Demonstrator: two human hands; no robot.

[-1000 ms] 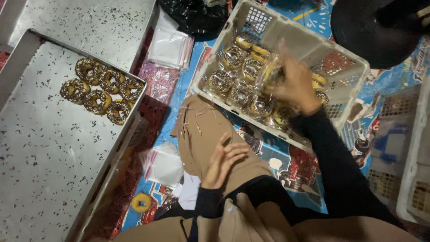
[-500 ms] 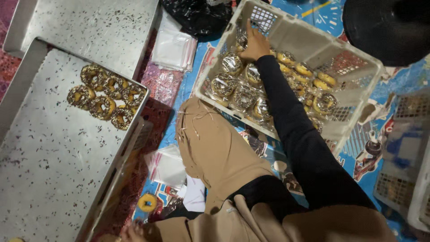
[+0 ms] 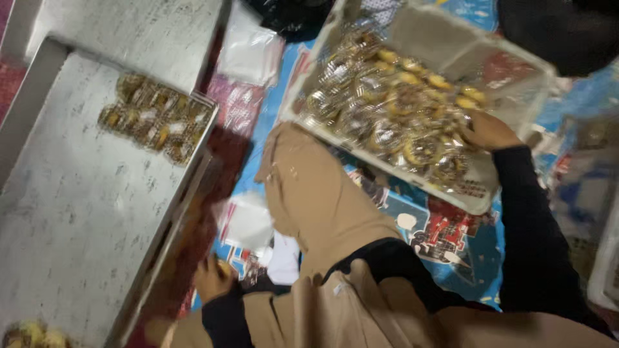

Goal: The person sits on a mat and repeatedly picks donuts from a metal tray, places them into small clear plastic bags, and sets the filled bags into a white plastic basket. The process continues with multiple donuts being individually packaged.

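Reaching right hand into pastry basket.

One head-worn camera looks steeply down, close over the lap.

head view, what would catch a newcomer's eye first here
The white plastic basket at upper right, packed with glossy wrapped doughnuts, stands out most; the right hand rests at its far end. On the left, a large speckled metal tray carries a small cluster of doughnuts near its upper corner. The left hand sits low beside that tray's edge.
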